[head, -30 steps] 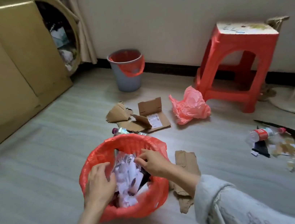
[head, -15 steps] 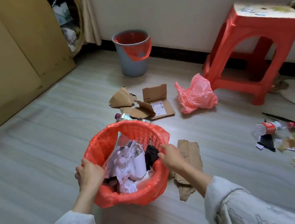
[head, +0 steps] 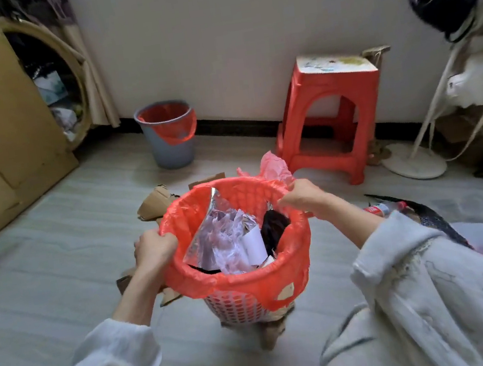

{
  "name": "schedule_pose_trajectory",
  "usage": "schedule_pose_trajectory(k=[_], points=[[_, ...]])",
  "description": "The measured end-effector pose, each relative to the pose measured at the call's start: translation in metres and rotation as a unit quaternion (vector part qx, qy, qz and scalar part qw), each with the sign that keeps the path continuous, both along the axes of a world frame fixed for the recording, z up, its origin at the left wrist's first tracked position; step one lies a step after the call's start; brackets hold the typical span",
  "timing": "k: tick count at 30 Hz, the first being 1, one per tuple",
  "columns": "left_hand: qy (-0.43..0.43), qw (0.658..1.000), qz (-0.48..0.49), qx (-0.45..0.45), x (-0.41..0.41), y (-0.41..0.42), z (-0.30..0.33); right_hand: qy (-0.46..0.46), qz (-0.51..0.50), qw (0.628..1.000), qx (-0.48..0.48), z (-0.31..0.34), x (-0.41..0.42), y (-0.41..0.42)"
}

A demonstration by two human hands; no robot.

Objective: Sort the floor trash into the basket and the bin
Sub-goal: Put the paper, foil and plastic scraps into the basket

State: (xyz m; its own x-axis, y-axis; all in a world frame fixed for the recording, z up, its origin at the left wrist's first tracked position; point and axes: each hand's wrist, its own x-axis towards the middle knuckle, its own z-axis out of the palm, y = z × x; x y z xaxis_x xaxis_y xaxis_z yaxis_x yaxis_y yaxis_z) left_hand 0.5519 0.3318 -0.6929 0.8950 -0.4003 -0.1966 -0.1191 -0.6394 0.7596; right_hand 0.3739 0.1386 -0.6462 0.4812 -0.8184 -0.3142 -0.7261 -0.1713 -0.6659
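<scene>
Orange-red plastic liner wraps the rim of the pink lattice basket (head: 244,301), and I now grip that rim from both sides: my left hand (head: 153,248) curled over the near-left edge, my right hand (head: 299,195) curled over the far-right edge. A second ago both hands were down inside pressing the crumpled white paper and foil (head: 227,243); now the basket looks lifted, so I judge packing is done and it is being shifted. The grey bin with its red liner (head: 167,137) stands by the wall, well apart. Cardboard scraps (head: 156,202) lie just behind; bare floor (head: 45,272) opens leftward, the red plastic stool (head: 333,114) crowds the right.
</scene>
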Motion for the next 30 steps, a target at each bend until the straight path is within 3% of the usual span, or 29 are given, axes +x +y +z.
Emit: schedule_pose_trajectory(k=[4,9,13,20,26,30], points=[[0.011,0.998,-0.062,-0.026,-0.044,-0.067,0.018,0.014,-0.062,0.998,-0.030,0.001,-0.066,-0.054],[0.104,0.982,-0.151,-0.049,-0.071,-0.164,-0.024,0.039,-0.132,0.989,-0.061,-0.035,-0.119,-0.135],[0.158,0.961,-0.224,-0.034,-0.084,-0.227,-0.041,0.048,-0.144,0.988,-0.043,-0.073,-0.129,-0.212],[0.146,0.952,-0.260,-0.064,-0.063,-0.359,-0.086,0.008,-0.176,0.982,-0.062,-0.117,-0.116,-0.336],[0.130,0.949,-0.263,-0.116,-0.067,-0.411,-0.108,0.016,-0.155,0.982,-0.105,-0.142,-0.115,-0.369],[0.113,0.939,-0.307,-0.110,-0.069,-0.408,-0.115,0.027,-0.089,0.976,-0.195,-0.158,-0.106,-0.346]])
